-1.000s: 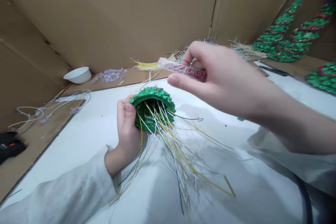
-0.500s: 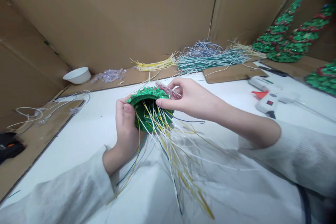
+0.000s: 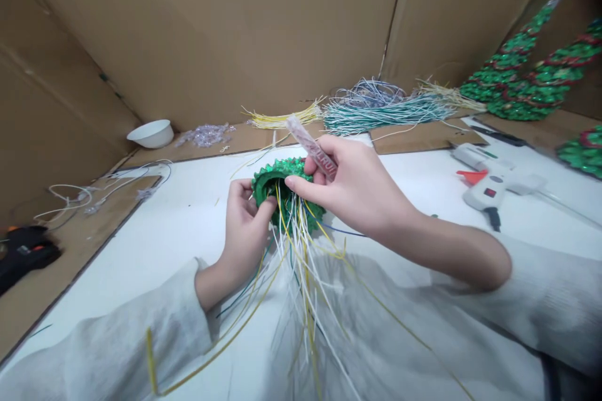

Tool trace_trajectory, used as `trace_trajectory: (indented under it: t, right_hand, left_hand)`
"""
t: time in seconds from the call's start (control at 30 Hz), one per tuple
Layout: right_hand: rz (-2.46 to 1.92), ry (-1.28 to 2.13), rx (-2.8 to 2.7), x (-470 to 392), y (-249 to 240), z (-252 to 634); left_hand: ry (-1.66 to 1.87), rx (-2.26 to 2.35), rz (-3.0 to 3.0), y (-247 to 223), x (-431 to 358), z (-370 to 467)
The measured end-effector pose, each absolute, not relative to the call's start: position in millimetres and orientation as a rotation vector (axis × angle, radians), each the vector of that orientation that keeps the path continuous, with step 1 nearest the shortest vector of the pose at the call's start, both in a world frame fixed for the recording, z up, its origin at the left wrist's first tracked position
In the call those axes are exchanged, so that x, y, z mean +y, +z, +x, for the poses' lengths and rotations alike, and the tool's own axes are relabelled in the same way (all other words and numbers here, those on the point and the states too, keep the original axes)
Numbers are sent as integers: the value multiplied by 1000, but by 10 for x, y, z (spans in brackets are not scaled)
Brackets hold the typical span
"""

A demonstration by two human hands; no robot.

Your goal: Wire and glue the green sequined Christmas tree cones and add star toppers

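Observation:
A hollow green tree-shaped piece with a knobbly surface (image 3: pixel 277 166) lies tilted, its round opening facing me. White, yellow, green and blue wires (image 3: pixel 301 250) spill out of the opening towards me. My left hand (image 3: pixel 247 216) is closed on the left side of the rim, with its thumb at the opening's edge. My right hand (image 3: pixel 355 178) is closed round a slim pinkish stick with printed lettering (image 3: pixel 313 147); its kind I cannot make out. The right thumb tip is at the opening, over the wires, and the other fingertips are partly hidden.
Bundles of yellow wires (image 3: pixel 285 116) and green-and-white wires (image 3: pixel 390 116) lie at the back. A white bowl (image 3: pixel 151 134) stands back left, near clear plastic bits (image 3: pixel 207 134). A white glue gun (image 3: pixel 493 182), green trees (image 3: pixel 517 75) are right; a black tool (image 3: pixel 28 257) is left.
The green piece and both hands have shifted slightly right in view. The pinkish stick now stands more upright, and the left thumb has moved into the opening. A yellow wire swings out to the left.

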State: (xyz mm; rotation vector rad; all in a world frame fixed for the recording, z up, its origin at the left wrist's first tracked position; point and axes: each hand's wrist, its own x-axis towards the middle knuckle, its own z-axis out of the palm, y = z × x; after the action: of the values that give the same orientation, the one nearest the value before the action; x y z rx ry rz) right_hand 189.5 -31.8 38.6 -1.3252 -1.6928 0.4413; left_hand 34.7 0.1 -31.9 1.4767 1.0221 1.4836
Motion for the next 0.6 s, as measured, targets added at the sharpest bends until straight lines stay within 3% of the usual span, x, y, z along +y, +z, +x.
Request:
trace_trajectory:
  t: [0.6]
  right_hand:
    - [-1325, 385, -1797, -341, 288, 1846]
  left_hand:
    - [1379, 1177, 1761, -363, 24, 280]
